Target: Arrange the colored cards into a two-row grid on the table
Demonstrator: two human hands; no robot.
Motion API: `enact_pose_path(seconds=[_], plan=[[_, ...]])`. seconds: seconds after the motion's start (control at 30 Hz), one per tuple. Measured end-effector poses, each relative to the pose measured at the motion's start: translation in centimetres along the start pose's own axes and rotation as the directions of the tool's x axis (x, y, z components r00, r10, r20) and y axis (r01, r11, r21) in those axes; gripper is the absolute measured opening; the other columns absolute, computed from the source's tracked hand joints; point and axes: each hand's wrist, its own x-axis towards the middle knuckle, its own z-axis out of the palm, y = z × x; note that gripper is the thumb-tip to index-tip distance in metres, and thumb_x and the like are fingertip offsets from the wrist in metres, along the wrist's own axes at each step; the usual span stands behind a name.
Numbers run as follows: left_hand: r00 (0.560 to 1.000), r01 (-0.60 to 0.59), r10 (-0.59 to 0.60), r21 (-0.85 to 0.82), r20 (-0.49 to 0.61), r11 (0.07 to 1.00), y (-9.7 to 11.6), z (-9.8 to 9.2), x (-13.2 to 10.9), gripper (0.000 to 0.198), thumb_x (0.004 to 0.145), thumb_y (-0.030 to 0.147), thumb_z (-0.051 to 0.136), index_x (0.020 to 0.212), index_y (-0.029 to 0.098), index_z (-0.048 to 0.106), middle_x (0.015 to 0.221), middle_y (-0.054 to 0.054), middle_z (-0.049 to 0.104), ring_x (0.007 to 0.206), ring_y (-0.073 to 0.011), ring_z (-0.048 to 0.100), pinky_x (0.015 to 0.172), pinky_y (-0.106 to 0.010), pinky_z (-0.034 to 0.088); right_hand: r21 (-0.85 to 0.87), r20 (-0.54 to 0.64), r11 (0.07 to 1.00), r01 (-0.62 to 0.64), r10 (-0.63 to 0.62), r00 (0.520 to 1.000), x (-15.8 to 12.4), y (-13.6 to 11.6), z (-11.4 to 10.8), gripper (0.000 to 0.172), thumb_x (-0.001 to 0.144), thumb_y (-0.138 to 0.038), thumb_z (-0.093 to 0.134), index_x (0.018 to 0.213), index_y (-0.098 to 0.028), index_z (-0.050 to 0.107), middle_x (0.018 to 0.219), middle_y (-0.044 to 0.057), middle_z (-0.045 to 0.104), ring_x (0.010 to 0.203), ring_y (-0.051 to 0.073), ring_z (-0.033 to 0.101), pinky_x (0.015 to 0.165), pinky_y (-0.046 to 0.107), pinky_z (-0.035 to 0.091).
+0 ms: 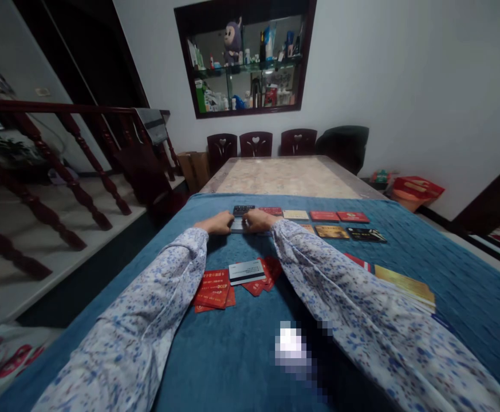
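Fingers of my left hand (217, 222) and right hand (258, 220) grip the grey card (237, 226) between them, long axis crosswise.

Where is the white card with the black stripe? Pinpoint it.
Head view: the white striped card lies atop the red cards on the blue cloth, between the left forearm and right forearm.

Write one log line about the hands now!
left hand: on pale card | right hand: on it too | under: blue cloth | beside: card row | near: red cards
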Motion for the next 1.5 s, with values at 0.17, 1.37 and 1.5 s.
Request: enact_pose_path(seconds=[0.17,1.37,1.5], plan=[[1.0,0.004,-0.004,0.016,0.016,1.0,0.0,0.1,0.1,0.021,0.075,0.017,0.061,0.095,0.016,0.068,0.109,-0.01,0.064,0.097,-0.0245,0.063,0.087,-0.031,0.052,-0.009,-0.013,1.0,0.009,-0.01,1.0,0.0,0.0,0.0,0.04,0.086,-0.022,0.063,0.124,-0.013,0.072,0.123,0.016,0.073,0.114,0.025,0.068,0.089,0.024,0.05],[0.96,0.089,-0.116,-0.116,-0.253,0.989,-0.4,3.0,-14.8,0.034,0.088,0.028,0.058,0.118,0.017,0.071,0.131,-0.013,0.062,0.123,-0.0306,0.055,0.11,-0.05,0.045,-0.014,-0.209,0.999,0.033,-0.035,0.977,-7.8,-5.4,-0.7,0.045,0.096,-0.034,0.06,0.14,-0.023,0.06,0.134,0.016,0.06,0.124,0.032,0.048,0.092,0.041,0.045],[0.962,0.07,-0.108,-0.157,-0.252,0.985,0.6,2.7,-16.3,0.032,0.088,0.029,0.058,0.114,0.018,0.073,0.125,-0.013,0.066,0.119,-0.0297,0.057,0.109,-0.048,0.046,0.003,-0.192,0.998,0.057,-0.055,0.98,-8.3,-6.9,0.2,0.045,0.095,-0.037,0.06,0.138,-0.023,0.062,0.133,0.015,0.061,0.124,0.031,0.049,0.092,0.04,0.044]])
